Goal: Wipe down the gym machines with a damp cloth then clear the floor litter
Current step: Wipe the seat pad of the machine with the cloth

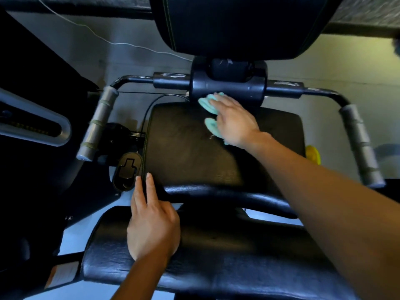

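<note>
Nearest the camera lies a black padded vinyl cushion [216,267], and the left hand [151,226] rests across its far edge, holding nothing, two fingers [151,189] laid out straight onto the near left corner of the square black leather seat pad [190,152]. Between cushion and seat pad a black curved bar [227,197] crosses. On the seat pad's far edge the right hand [234,121] presses flat, fingers extended, on a crumpled mint-green cloth [208,107], which bulges out to the left of the fingers. Left of the seat pad sits a dark oval adjustment lever [126,174]; grey foam-wrapped handles flank it, left [97,124] and right [360,146]. Right of it a yellow round knob [313,156] peeks out. Beyond the seat pad rise a black pivot housing [228,83] and a black backrest pad [238,24].
</note>
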